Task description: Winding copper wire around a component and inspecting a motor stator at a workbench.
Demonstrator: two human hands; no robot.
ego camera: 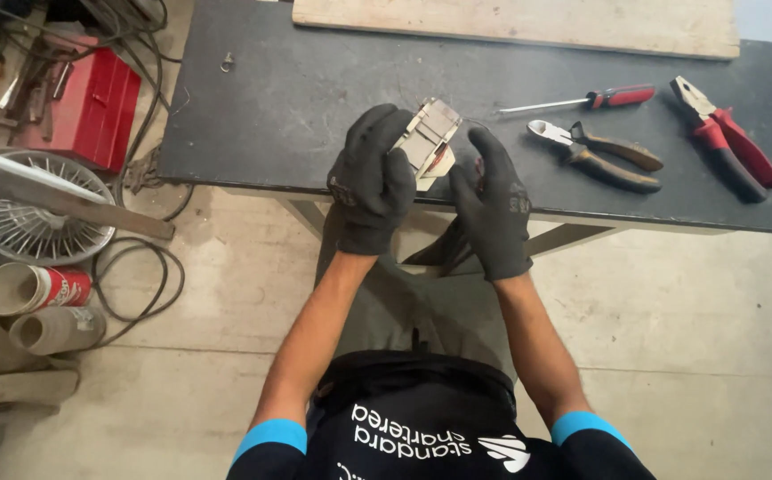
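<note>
I wear black work gloves on both hands. My left hand (373, 178) is closed around a small flat metal part (429, 138) with ridged grey plates, held just above the near edge of the dark workbench (288, 98). My right hand (493, 209) touches the lower right side of the same part with its fingertips, thumb raised. The underside of the part is hidden by my gloves.
On the bench to the right lie a red-handled screwdriver (599, 98), brown-handled cutters (595, 156) and red-handled pliers (728, 138). A wooden board (519, 22) lies along the far edge. On the floor at left are a red toolbox (92, 102), a fan grille (26, 218), cables and cans.
</note>
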